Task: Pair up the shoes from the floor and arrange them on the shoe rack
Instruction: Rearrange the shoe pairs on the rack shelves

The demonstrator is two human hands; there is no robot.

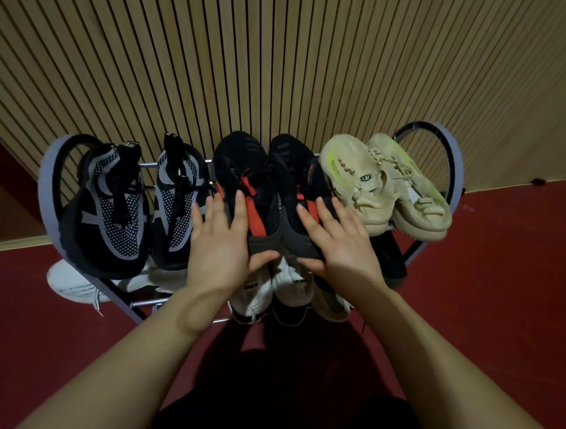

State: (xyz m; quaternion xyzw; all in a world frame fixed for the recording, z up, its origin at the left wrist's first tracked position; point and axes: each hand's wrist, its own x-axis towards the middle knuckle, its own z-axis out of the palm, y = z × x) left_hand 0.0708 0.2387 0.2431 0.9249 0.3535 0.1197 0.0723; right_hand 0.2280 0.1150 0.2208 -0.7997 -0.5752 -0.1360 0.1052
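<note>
A shoe rack (47,199) stands against the slatted wall. Its top shelf carries a black-and-grey mesh pair (119,213), a black pair with red tongues, and a beige pair (384,186). My left hand (221,243) lies with straight fingers on the left black-and-red shoe (244,170), thumb under its heel. My right hand (332,237) rests the same way on the right black-and-red shoe (296,169). On the lower shelf sit white shoes (77,284), a white-and-black pair (274,293) and a dark shoe (392,260), partly hidden.
The wooden slatted wall (263,63) rises right behind the rack. Red floor (500,282) spreads on both sides and in front. My dark-clothed legs fill the bottom middle of the view.
</note>
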